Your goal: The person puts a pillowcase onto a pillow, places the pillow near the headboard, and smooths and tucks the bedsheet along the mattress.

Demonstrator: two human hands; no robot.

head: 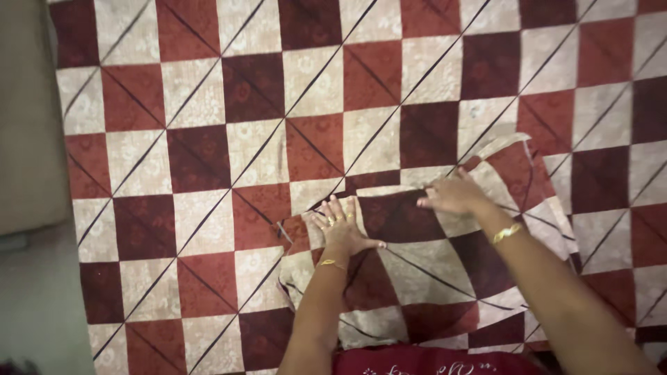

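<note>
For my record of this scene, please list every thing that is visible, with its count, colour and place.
Large checked bedsheet: one, dark red, red and cream squares, spread flat across most of the view.
Folded checked cloth piece: one, same colours, lying on the sheet, lower centre.
Plain floor: grey-beige, left edge.
Gold bangles: two, one on each wrist.
Gold rings: on left fingers.
Left hand: flat on the folded cloth.
Right hand: flat on its upper edge.
</note>
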